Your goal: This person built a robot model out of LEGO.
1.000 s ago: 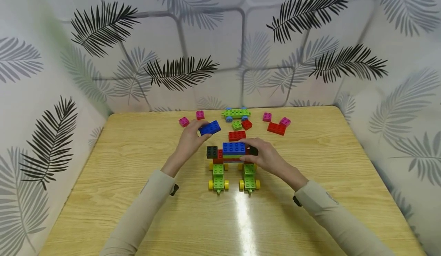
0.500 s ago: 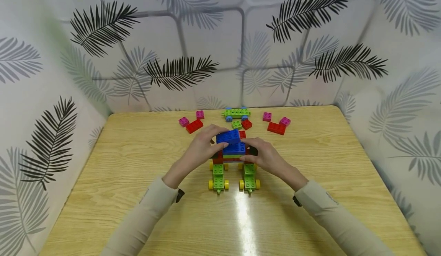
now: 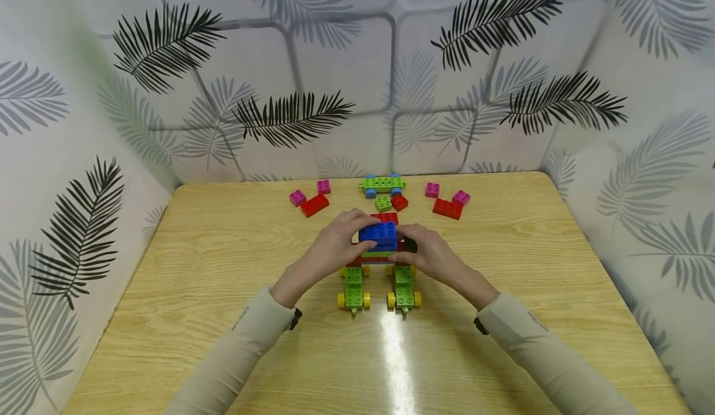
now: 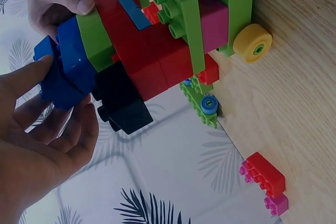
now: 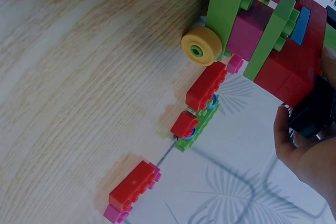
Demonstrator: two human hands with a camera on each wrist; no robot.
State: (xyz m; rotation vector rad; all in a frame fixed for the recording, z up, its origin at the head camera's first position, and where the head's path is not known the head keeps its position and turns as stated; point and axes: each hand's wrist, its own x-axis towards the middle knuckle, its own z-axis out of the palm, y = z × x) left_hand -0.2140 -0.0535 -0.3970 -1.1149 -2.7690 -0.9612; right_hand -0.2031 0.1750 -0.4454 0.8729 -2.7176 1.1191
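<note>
My left hand holds a blue building brick between thumb and fingers, on top of another blue brick in a built brick model. In the left wrist view the upper brick looks slightly tilted, with a narrow gap showing between the two. Gripping the model's right end is my right hand, its fingers around a black brick. A green layer, red bricks and another black brick make up the body. It stands on two green wheeled bases with yellow wheels.
Behind the model lie a red brick, small green and red bricks, and a green base with blue wheels. Red and pink bricks lie at left, others at right. A patterned wall backs the table.
My left hand has carried the blue brick right and down from beside the model onto its top blue brick. The right hand has stayed on the model's right end.
</note>
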